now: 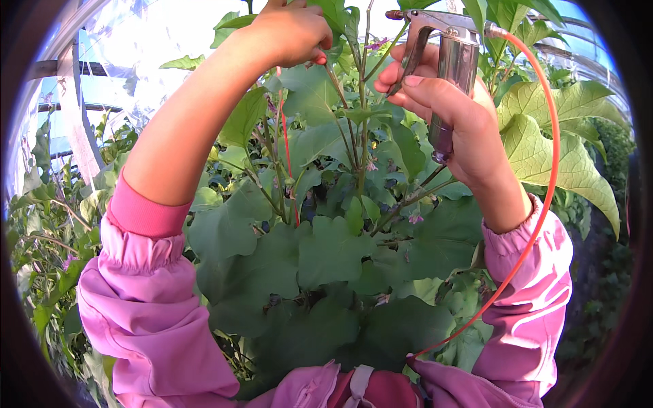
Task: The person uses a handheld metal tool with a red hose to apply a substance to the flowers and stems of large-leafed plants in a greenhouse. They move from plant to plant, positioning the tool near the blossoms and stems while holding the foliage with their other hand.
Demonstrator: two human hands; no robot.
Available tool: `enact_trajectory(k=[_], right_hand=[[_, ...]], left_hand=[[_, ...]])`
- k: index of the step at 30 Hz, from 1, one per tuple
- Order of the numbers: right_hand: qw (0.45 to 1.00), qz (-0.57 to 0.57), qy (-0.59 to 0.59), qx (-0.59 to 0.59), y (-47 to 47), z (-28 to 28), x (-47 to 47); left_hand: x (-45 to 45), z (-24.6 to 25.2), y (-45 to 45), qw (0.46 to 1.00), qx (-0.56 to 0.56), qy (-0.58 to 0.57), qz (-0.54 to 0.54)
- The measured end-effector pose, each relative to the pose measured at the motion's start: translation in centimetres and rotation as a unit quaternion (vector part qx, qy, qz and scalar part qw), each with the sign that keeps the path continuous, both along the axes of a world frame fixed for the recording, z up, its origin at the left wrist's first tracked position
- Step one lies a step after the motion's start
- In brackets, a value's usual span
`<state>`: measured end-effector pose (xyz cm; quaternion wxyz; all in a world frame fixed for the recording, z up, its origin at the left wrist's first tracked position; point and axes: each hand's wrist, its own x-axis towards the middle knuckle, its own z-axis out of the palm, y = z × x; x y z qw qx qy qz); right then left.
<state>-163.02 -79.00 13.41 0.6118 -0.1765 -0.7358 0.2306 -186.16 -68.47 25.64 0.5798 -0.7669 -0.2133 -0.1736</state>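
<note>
My right hand (pixel 459 112) grips a metal trigger spray gun (pixel 459 58) by its shiny cylindrical handle. The fingers reach around toward the trigger lever (pixel 416 56), and the brass nozzle (pixel 395 15) points left. From the gun's rear, a thin orange hose (pixel 555 132) curves down to my jacket. My left hand (pixel 293 33) is raised at the top of the view among the upper leaves of an eggplant plant (pixel 363 102). Its fingers are bent, and what lies between them is hidden. Purple eggplant flowers (pixel 376 44) show between the two hands and lower down (pixel 416 218).
Broad eggplant leaves (pixel 331 250) fill the space before me. A red string (pixel 285 137) runs upright among the stems. Large pale leaves (pixel 561 148) hang beside the hose. At left stands a greenhouse post (pixel 76 102), with clear plastic film (pixel 132 46) behind the plants.
</note>
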Motion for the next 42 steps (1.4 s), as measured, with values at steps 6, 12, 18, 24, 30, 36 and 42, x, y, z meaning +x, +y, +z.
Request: enact_trajectory(k=[6,12,18,24,30,36,42], right_hand=[[0.998,0.028,-0.051,-0.027,-2.3,-1.1,-0.2],[0.996,0.055,-0.060,-0.020,-4.4,-1.1,0.6],[0.990,0.115,-0.067,-0.052,-6.7,-2.4,0.5],[0.954,0.246,-0.030,-0.167,-9.1,-10.2,3.0],[0.951,0.230,0.097,-0.184,-7.8,-18.9,3.5],[0.951,0.169,0.182,-0.184,-7.2,-20.0,1.7],[0.955,0.179,0.178,-0.153,-7.4,-19.8,0.5]], left_hand=[[0.8,-0.1,-1.1,0.972,0.093,0.091,0.194],[3.1,-0.6,-1.1,0.966,0.033,0.030,0.255],[0.7,-1.7,-3.6,0.978,0.019,-0.205,-0.047],[-0.1,-13.7,-15.2,0.876,-0.110,-0.452,-0.125],[4.0,-25.8,-14.8,0.865,-0.264,-0.374,-0.206],[6.1,-26.2,-12.5,0.960,0.000,-0.277,-0.022],[6.1,-26.2,-11.7,0.915,-0.085,-0.371,-0.131]])
